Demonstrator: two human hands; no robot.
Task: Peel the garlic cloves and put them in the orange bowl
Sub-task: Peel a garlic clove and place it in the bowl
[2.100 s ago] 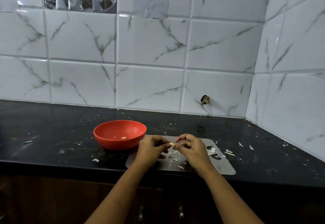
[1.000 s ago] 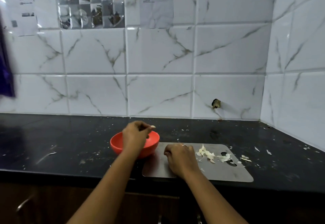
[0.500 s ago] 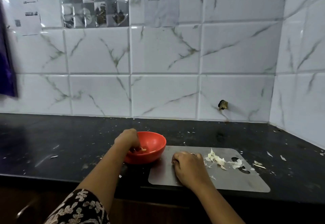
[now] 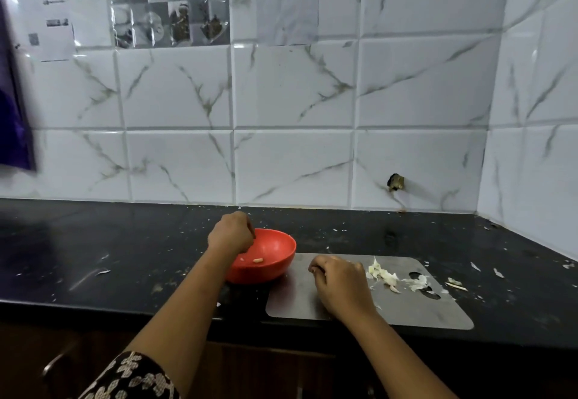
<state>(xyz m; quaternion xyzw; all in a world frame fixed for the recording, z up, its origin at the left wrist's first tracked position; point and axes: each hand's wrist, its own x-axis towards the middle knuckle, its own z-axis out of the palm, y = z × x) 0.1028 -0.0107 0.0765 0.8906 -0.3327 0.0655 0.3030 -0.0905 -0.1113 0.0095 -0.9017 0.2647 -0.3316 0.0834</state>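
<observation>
Fingers, left hand (image 4: 231,232): curled over orange bowl (image 4: 269,276); grip cannot be told.
Fingers, right hand (image 4: 339,283): curled on steel board (image 4: 438,314); contents hidden.
Bowl contents: peeled clove (image 4: 258,260) is seen just below left fingertips.
Risk: bowl could be tipped if its rim is caught.

Single head-worn wide-angle view, looking forward and down, close over counter (image 4: 119,251) facing tiled wall (image 4: 294,167), left edge apparently motion-blurred

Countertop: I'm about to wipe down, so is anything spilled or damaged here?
Garlic skins litter the steel board, with flecks scattered across the black countertop. A wall tile behind has a broken hole.
</observation>
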